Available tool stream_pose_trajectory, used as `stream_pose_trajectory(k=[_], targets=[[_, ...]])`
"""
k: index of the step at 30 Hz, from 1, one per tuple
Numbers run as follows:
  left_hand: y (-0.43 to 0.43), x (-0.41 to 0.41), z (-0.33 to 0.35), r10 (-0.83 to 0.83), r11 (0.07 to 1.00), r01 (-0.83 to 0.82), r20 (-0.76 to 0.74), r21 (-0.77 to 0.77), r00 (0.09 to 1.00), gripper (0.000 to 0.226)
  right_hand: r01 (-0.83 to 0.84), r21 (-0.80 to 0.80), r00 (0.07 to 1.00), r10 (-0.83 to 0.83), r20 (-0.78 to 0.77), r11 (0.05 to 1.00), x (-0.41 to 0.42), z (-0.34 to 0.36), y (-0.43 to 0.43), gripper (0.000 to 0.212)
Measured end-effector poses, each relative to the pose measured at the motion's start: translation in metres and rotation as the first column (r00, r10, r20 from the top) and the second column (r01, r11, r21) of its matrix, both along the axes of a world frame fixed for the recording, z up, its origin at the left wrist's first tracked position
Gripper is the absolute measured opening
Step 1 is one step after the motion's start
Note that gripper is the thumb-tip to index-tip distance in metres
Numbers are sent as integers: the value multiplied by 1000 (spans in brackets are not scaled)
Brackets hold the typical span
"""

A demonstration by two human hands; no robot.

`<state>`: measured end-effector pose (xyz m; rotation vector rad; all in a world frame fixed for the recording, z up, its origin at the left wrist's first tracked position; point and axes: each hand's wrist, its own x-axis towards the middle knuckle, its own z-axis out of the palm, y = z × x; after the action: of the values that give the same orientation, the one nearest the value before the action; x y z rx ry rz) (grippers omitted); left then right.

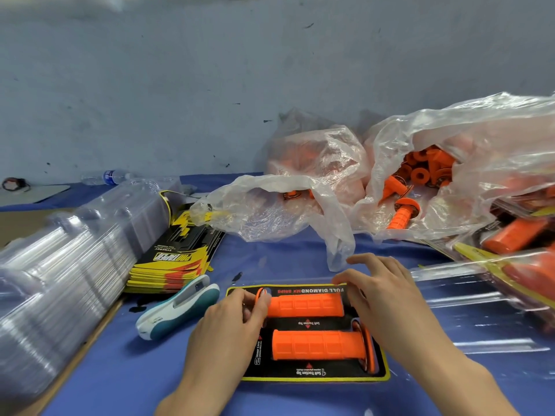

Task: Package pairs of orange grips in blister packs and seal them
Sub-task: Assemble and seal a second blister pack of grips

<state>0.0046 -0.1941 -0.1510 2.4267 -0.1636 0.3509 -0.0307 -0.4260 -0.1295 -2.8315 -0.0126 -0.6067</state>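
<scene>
A black printed card with a yellow edge [312,374] lies on the blue table in front of me, with two orange grips on it. The far grip [304,304] lies with its flange to the left. The near grip [318,345] has its flange to the right. My left hand [237,322] pinches the far grip's flange end. My right hand [387,298] hovers with relaxed fingers over the far grip's right end and the card's top right corner. Whether a clear blister covers the grips cannot be told.
A long stack of clear blister shells [60,265] lies at the left beside a pile of printed cards [177,253] and a white-and-teal stapler [177,310]. Plastic bags of loose orange grips [420,181] sit behind. Sealed packs [516,253] are piled at the right.
</scene>
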Motion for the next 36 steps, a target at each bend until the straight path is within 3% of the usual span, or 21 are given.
stream_pose_trajectory(k=[6, 10, 12, 15, 17, 19, 22, 24, 26, 31, 33, 35, 36], targets=[[26, 10, 7, 62, 998, -61, 69, -16, 996, 45, -105, 329, 955, 3, 296, 939, -17, 6, 3, 34], [46, 12, -2, 128, 992, -129, 62, 12, 990, 35, -132, 528, 897, -126, 425, 839, -52, 9, 18, 30], [53, 11, -7, 137, 990, -138, 32, 23, 990, 29, -95, 700, 854, -303, 422, 708, -71, 0, 23, 23], [59, 7, -11, 130, 991, -128, -47, 43, 990, 29, -35, 906, 732, -607, 311, 422, -95, -16, 27, 11], [62, 4, -14, 122, 992, -120, -53, 49, 991, 28, -59, 966, 661, -715, 228, 253, -103, -26, 26, 24], [64, 1, -14, 107, 993, -104, -57, 55, 993, 26, -91, 992, 636, -761, 130, 93, -104, -34, 23, 38], [66, -1, -15, 79, 997, -78, -97, 21, 992, 26, -162, 975, 693, -721, 2, -153, -98, -41, 22, 24], [66, 0, -16, 48, 999, -48, -112, -1, 993, 24, -191, 948, 758, -652, -23, -255, -88, -42, 23, 23], [66, 2, -17, 16, 1000, -19, -122, -25, 992, 22, -152, 970, 802, -598, 9, -189, -79, -43, 24, 24], [67, 9, -17, 0, 983, -33, -180, -180, 984, 25, -53, 924, 898, -387, 209, 378, -68, -31, 27, 18], [64, 9, -15, -16, 972, -31, -199, -232, 980, 27, -84, 768, 919, -249, 306, 635, -65, -26, 27, 16], [59, 9, -11, -24, 959, -36, -209, -279, 978, 28, -112, 475, 921, -87, 379, 873, -61, -26, 25, 16], [57, 9, -9, -27, 952, -40, -214, -303, 976, 29, -118, 296, 918, -9, 396, 948, -59, -28, 22, 17]])
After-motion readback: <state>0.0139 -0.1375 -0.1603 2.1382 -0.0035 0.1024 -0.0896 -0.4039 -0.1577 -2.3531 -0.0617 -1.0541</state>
